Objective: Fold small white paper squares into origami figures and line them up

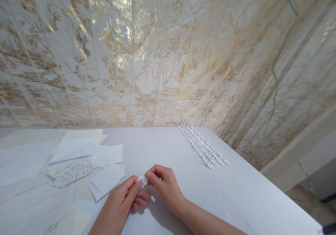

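Note:
Between my two hands is a small folded piece of white paper (143, 181), above the front middle of the table. My left hand (131, 195) pinches its near end between thumb and forefinger, the other fingers curled below. At the far end my right hand (163, 180) grips it with thumb and fingertips. The paper's exact shape is partly hidden by the fingers. Several small folded paper pieces (202, 145) with pointed tips stand in close rows at the back right of the table.
Loose white sheets (107, 179) and a crumpled paper with writing (72, 173) cover the left side of the white table (152, 147). Gold-patterned wallpaper (147, 53) rises behind. A green-yellow cable (274, 88) hangs at the right, beyond the table's edge.

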Available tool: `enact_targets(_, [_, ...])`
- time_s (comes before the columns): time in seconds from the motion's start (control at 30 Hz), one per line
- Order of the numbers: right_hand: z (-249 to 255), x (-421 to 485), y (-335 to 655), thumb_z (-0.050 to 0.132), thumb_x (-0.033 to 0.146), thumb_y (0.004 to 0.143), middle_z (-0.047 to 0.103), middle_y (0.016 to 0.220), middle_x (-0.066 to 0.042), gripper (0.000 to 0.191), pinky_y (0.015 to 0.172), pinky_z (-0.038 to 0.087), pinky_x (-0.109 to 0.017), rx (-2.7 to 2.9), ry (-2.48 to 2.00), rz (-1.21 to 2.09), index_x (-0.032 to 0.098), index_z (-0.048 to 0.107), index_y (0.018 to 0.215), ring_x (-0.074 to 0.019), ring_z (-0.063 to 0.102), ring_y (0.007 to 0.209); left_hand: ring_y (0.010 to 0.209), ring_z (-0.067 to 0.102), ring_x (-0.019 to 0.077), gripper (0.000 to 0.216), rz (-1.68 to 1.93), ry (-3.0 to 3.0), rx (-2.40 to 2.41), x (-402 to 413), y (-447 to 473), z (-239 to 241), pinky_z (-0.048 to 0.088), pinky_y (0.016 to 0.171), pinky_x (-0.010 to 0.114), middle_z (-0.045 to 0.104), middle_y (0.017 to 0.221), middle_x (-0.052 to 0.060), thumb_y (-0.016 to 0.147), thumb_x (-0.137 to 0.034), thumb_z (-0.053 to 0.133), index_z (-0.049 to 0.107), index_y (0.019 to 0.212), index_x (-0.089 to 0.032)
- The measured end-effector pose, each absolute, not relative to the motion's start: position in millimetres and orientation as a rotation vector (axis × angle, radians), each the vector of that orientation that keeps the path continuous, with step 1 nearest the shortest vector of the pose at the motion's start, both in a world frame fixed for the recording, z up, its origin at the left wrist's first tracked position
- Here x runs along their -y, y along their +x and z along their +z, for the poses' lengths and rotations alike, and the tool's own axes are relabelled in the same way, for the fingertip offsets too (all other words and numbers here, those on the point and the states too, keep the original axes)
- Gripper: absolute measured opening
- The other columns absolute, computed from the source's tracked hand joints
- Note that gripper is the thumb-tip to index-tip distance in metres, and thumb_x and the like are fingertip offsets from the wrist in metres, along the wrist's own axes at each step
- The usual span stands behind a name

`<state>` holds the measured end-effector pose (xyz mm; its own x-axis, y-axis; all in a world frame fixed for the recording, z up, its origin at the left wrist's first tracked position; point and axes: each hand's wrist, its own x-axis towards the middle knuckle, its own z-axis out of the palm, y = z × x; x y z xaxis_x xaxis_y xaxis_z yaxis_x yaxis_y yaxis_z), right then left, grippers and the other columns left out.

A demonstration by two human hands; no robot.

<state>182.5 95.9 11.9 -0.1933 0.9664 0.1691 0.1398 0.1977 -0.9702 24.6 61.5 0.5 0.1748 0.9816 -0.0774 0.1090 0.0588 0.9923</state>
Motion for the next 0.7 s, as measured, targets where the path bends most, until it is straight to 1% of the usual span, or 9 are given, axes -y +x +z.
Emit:
enact_targets(0.1, [11.7, -98.1, 183.0, 0.065, 0.04, 0.081, 0.05, 0.057, 0.004, 0.03, 0.058, 0.034, -0.026, 1.515, -1.103, 1.142, 0.017, 0.058, 0.063, -0.0118, 0.041, 0.057, 0.068, 0.071, 0.0207, 0.053, 0.971, 1.33, -1.169, -61.6, 26.1, 2.4, 0.051, 0.064, 0.029, 0.078, 0.073, 0.004, 0.085, -0.074, 0.054, 0.063, 0.081, -0.022])
enact_targets(0.2, [11.4, -98.9, 182.9, 0.07, 0.047, 0.08, 0.046, 0.057, 0.005, 0.035, 0.056, 0.032, -0.025, 1.487, -1.071, 1.171, 0.018, 0.056, 0.065, -0.011, 0.037, 0.057, 0.067, 0.07, 0.0191, 0.048, 0.991, 1.325, -1.137, -61.8, 26.9, 3.8, 0.049, 0.063, 0.027, 0.078, 0.071, 0.003, 0.087, -0.069, 0.055, 0.063, 0.078, -0.023])
enact_targets(0.3, [10.6, -99.6, 182.5, 0.071, 0.051, 0.08, 0.046, 0.058, 0.005, 0.039, 0.056, 0.034, -0.025, 1.493, -1.053, 1.178, 0.018, 0.055, 0.066, -0.0105, 0.038, 0.056, 0.062, 0.067, 0.0181, 0.047, 1.003, 1.305, -1.111, -62.4, 26.3, 4.9, 0.048, 0.061, 0.027, 0.075, 0.066, 0.001, 0.087, -0.067, 0.057, 0.063, 0.075, -0.023])
enact_targets(0.4, [9.9, -101.1, 182.8, 0.069, 0.055, 0.082, 0.046, 0.059, 0.005, 0.042, 0.056, 0.036, -0.025, 1.487, -1.02, 1.215, 0.019, 0.053, 0.068, -0.0105, 0.04, 0.055, 0.06, 0.065, 0.0175, 0.047, 1.019, 1.321, -1.11, -63.1, 24.4, 5.2, 0.048, 0.06, 0.027, 0.074, 0.064, 0.001, 0.086, -0.067, 0.058, 0.065, 0.072, -0.023])
enact_targets(0.47, [9.7, -101.7, 183.2, 0.066, 0.06, 0.083, 0.047, 0.061, 0.005, 0.044, 0.057, 0.038, -0.025, 1.459, -0.955, 1.27, 0.02, 0.052, 0.072, -0.0111, 0.043, 0.056, 0.06, 0.064, 0.0172, 0.049, 1.029, 1.335, -1.126, -63.3, 22.8, 5.1, 0.048, 0.061, 0.027, 0.073, 0.063, 0.001, 0.086, -0.068, 0.058, 0.066, 0.07, -0.022])
enact_targets(0.57, [9.4, -100.8, 182.9, 0.064, 0.066, 0.083, 0.049, 0.065, 0.005, 0.046, 0.058, 0.042, -0.026, 1.44, -0.871, 1.369, 0.021, 0.054, 0.082, -0.0119, 0.046, 0.056, 0.06, 0.063, 0.0169, 0.052, 1.033, 1.341, -1.149, -62.9, 21.3, 5.6, 0.047, 0.061, 0.027, 0.072, 0.063, 0.001, 0.083, -0.071, 0.058, 0.067, 0.067, -0.022])
enact_targets(0.63, [8.6, -99.7, 181.5, 0.068, 0.066, 0.08, 0.05, 0.063, 0.005, 0.047, 0.055, 0.04, -0.024, 1.452, -0.854, 1.417, 0.021, 0.056, 0.085, -0.011, 0.045, 0.054, 0.06, 0.063, 0.0171, 0.053, 1.031, 1.342, -1.148, -62.4, 21.5, 5.8, 0.048, 0.06, 0.027, 0.072, 0.062, 0.001, 0.081, -0.073, 0.06, 0.067, 0.067, -0.022])
enact_targets(0.7, [7.0, -99.4, 179.9, 0.075, 0.063, 0.075, 0.051, 0.059, 0.006, 0.047, 0.049, 0.035, -0.022, 1.46, -0.87, 1.442, 0.02, 0.057, 0.083, -0.0093, 0.042, 0.049, 0.06, 0.064, 0.0175, 0.053, 1.017, 1.34, -1.121, -61.9, 22.3, 4.8, 0.048, 0.06, 0.026, 0.072, 0.063, 0.001, 0.081, -0.073, 0.06, 0.067, 0.07, -0.022])
